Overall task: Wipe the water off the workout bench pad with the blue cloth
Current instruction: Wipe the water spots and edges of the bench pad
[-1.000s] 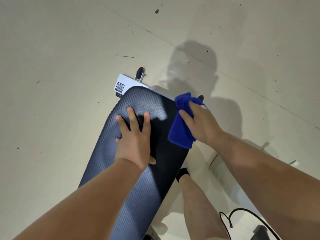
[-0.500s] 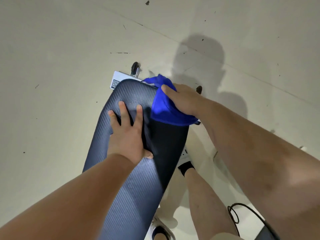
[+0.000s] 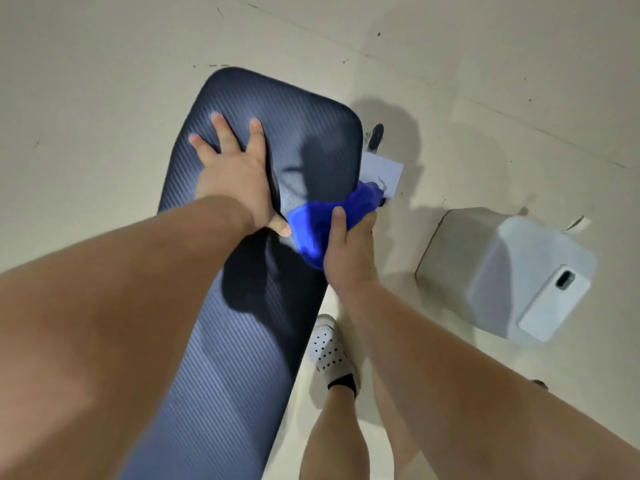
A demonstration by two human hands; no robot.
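Blue cloth [image 3: 322,220] bunched at the right edge of the bench pad [image 3: 221,358]

Below the right hand [image 3: 349,251] stands a white shoe [image 3: 329,344]. That hand's curled fingers and thumb grip the cloth against the pad. Just left and beyond, the left hand [image 3: 232,178] lies flat, fingers spread, on the pad.

left hand [image 3: 235,174] on bench pad [image 3: 225,341], cloth [image 3: 311,223] on its right edge, box [image 3: 450,258] on floor further right
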